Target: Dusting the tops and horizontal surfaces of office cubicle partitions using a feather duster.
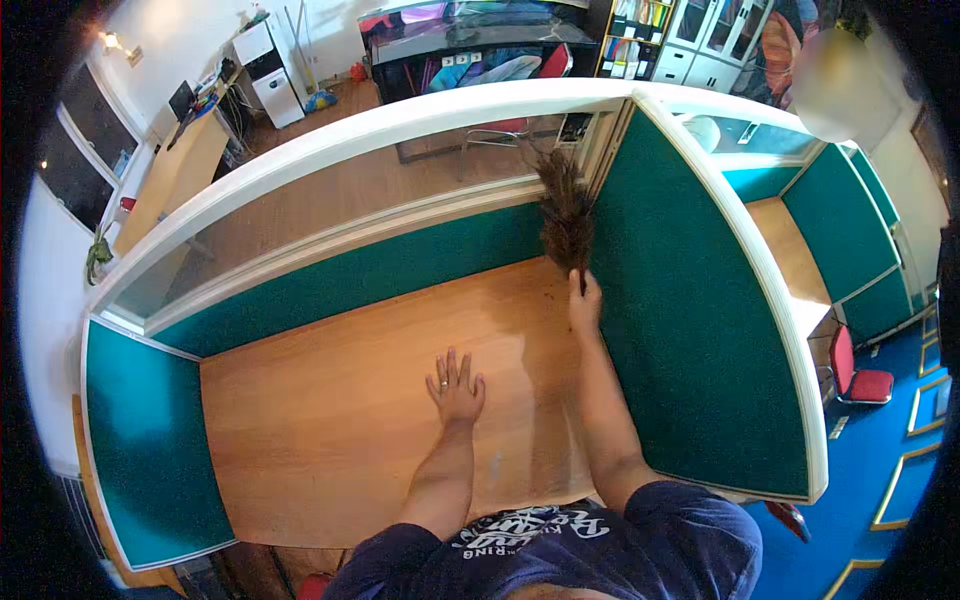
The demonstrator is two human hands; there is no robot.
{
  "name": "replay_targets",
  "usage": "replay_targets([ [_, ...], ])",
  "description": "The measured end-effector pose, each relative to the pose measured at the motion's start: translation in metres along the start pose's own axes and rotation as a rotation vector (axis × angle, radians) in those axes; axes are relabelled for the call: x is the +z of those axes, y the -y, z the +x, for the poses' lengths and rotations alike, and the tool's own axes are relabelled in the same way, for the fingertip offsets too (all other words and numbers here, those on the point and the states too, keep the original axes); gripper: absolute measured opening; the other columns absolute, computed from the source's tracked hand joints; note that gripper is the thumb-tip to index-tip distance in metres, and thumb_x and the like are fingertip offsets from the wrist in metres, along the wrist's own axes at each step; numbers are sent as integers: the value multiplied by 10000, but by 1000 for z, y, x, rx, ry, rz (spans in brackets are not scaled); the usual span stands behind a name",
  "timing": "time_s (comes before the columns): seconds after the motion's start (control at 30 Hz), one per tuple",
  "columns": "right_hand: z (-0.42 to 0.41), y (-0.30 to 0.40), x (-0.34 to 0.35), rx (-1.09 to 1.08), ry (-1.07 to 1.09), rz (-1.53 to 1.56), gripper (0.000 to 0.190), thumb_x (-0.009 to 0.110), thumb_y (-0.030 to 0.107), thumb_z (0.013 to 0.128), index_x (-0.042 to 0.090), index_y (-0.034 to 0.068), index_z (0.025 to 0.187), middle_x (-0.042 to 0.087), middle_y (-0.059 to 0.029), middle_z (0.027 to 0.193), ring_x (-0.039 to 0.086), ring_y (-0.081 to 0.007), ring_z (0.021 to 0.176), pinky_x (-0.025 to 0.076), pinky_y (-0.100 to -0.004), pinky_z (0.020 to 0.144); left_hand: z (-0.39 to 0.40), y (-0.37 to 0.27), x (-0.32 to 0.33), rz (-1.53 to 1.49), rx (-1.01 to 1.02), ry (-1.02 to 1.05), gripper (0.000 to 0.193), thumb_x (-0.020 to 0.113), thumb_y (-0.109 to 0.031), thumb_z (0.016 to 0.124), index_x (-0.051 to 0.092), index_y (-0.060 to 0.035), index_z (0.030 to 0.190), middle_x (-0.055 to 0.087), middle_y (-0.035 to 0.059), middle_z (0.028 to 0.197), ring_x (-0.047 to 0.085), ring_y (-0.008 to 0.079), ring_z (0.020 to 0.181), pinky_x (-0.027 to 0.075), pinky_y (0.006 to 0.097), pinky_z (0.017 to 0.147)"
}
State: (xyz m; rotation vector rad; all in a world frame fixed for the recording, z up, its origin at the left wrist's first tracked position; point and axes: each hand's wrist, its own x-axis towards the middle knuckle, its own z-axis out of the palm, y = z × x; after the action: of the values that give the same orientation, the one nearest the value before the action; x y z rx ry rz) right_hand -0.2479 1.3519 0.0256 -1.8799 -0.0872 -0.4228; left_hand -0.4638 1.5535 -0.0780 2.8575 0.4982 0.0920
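My right hand grips the handle end of a dark brown feather duster. Its bristly head points away from me into the far right corner, up against the window frame and the green partition. Flat on the wooden desktop rests my left hand, fingers spread, a ring on one finger. A few dark specks lie on the wood near the far right corner. The duster's lower handle is hidden in my fist.
Green fabric panels with white edges enclose the desk: a tall right partition, a left panel and a back panel under a glass pane. Beyond stand a water dispenser, a side desk and a red chair.
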Motion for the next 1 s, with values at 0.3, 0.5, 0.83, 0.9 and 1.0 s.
replay_targets([
  [0.3, 2, 13, -52, -102, 134, -20, 359, 691, 210, 906, 647, -17, 1181, 684, -201, 1151, 660, -323, 1076, 501, -378, 939, -8, -5, -4, -14, -23, 43, 616, 417, -482, 975, 281, -293, 1546, 108, 19, 1651, 54, 255, 1522, 25, 599, 1166],
  [0.5, -44, 74, -60, -71, 966, -86, 346, 674, 207, 930, 642, -25, 1185, 710, -173, 1049, 660, -224, 1010, 500, -352, 857, 5, 11, -23, -88, -48, 253, 601, 400, -485, 1007, 319, -209, 1534, 291, 89, 1590, 144, 281, 1501, 131, 541, 1171],
  [0.83, -254, 82, -14, -83, 1086, 143, 315, 649, 242, 959, 656, -21, 1131, 644, -33, 799, 541, -109, 706, 458, -280, 647, -151, 59, -168, -2051, -455, -222, 613, 424, -506, 1015, 397, -69, 1443, 536, 94, 1373, 504, 255, 1268, 442, 438, 1013],
  [0.9, -289, 103, -13, -22, 1203, 203, 278, 641, 227, 962, 665, 1, 1122, 584, -20, 741, 519, -113, 672, 444, -282, 615, -202, 68, -178, -2070, -656, -327, 546, 473, -432, 1020, 407, -78, 1430, 562, 81, 1333, 524, 250, 1251, 435, 446, 1030],
  [1.0, -321, 127, -1, -256, 1333, 231, 279, 645, 212, 952, 668, 21, 1153, 656, -86, 771, 565, -151, 658, 474, -309, 621, -265, 101, -152, -2214, -542, -540, 476, 509, -326, 1025, 411, -74, 1418, 558, 84, 1339, 528, 248, 1245, 433, 440, 1033],
])
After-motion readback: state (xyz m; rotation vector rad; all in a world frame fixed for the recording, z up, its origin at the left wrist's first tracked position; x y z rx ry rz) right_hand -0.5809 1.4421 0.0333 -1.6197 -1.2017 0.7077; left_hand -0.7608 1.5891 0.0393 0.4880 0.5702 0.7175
